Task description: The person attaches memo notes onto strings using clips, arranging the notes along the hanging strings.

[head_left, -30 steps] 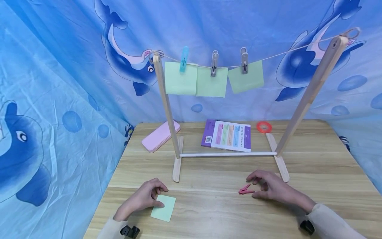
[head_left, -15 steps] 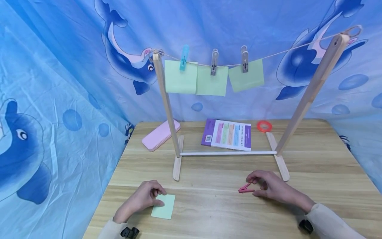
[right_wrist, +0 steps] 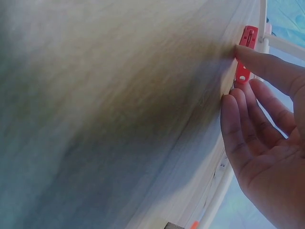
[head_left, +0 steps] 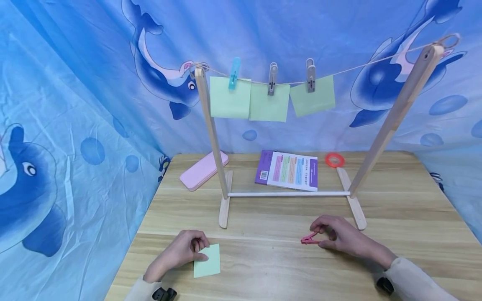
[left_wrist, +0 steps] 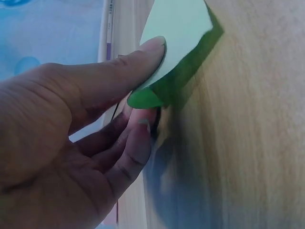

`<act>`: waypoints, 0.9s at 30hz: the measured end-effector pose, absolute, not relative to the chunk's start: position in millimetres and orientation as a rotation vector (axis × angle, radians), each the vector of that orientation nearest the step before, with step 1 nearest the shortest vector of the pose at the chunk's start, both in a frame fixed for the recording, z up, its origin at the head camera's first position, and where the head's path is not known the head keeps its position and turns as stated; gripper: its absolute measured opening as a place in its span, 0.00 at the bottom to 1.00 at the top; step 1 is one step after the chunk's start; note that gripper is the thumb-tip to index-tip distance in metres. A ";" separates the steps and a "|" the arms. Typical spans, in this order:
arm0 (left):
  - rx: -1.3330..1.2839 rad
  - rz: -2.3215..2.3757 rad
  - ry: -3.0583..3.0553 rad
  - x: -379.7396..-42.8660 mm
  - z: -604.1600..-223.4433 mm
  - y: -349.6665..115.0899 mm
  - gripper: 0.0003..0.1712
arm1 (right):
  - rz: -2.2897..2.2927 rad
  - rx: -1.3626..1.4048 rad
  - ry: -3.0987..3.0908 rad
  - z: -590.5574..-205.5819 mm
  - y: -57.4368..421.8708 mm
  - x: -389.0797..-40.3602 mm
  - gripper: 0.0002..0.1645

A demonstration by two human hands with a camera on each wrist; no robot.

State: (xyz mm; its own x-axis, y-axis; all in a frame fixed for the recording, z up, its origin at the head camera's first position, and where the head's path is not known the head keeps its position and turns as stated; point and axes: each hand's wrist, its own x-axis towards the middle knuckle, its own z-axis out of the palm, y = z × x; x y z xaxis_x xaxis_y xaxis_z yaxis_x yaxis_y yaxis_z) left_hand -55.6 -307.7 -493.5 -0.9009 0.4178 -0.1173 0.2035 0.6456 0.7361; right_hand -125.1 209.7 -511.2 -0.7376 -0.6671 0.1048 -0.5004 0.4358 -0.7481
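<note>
My left hand [head_left: 184,251] pinches a pale green paper note [head_left: 211,263] between thumb and fingers, low over the table at the front left. In the left wrist view the thumb lies on the face of the note [left_wrist: 183,28], and a corner curls behind it. My right hand [head_left: 340,236] holds a small pinkish-red clothespin [head_left: 308,239] by its handles, thumb on one and fingertips at the other. Seen from the right wrist, the clothespin [right_wrist: 249,36] stands beyond the thumb, close to the tabletop.
Behind the hands stands a wooden frame [head_left: 395,117] with a string across its top. Two grey clothespins and a blue clothespin [head_left: 234,74] hold green notes [head_left: 230,102] on it. A pink case [head_left: 199,173], a book [head_left: 290,171] and a red tape roll [head_left: 334,160] lie farther back.
The green note has turned slightly in my left hand, its lower edge swinging to the right. My right hand stays at nearly the same spot with the clothespin.
</note>
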 end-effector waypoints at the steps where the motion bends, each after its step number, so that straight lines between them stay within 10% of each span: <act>1: 0.480 1.120 2.574 -55.9 -493.3 -307.6 0.17 | -1.187 -1.022 2.481 -511.0 209.6 -124.9 0.21; 27: 0.544 1.249 2.533 -62.9 -492.9 -298.1 0.04 | -1.190 -0.873 2.513 -497.8 215.0 -128.0 0.14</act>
State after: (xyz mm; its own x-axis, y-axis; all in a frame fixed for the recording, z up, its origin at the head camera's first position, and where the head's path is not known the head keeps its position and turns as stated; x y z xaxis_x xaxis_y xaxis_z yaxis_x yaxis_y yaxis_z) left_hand -62.9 -298.1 -492.9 -0.8948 0.4410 -0.0693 0.2135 0.5592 0.8011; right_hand -128.0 215.0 -497.8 -0.7974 -0.6016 0.0473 -0.4179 0.4939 -0.7625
